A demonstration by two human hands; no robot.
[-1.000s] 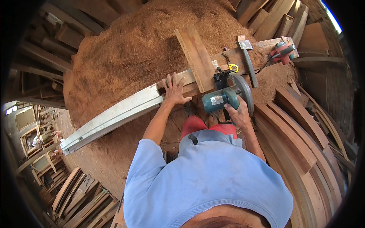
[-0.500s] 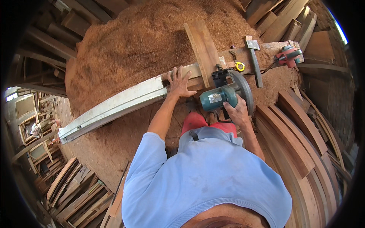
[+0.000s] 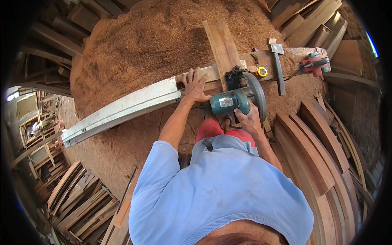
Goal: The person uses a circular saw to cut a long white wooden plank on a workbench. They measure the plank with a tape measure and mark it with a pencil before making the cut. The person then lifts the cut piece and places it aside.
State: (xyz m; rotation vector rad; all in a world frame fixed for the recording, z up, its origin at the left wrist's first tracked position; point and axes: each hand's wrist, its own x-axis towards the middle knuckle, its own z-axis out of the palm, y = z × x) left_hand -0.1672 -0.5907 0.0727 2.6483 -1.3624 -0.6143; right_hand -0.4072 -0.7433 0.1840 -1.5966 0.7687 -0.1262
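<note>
My right hand (image 3: 250,118) is wrapped round the rear handle of a teal circular saw (image 3: 223,103). The saw's dark base (image 3: 236,80) lies over the near end of a brown plank (image 3: 223,45), with its round grey guard (image 3: 257,98) on the right. That plank rests crosswise on a long beam, pointing away from me. My left hand (image 3: 195,86) is spread flat on the beam's bare wood left of the plank, thumb close to the saw's motor. To the left the beam (image 3: 122,109) is whitish. The blade's cutting edge is hidden.
A hammer (image 3: 279,69), a yellow tape measure (image 3: 261,72) and a red power tool (image 3: 314,64) lie on the beam's right part. Sawdust (image 3: 163,45) is heaped behind. Curved timbers (image 3: 310,151) are stacked at right; more wood (image 3: 81,200) lies lower left.
The saw and my right hand have moved a little forward and left, so the base sits further over the plank. My left hand stays on the beam. The view has shifted slightly.
</note>
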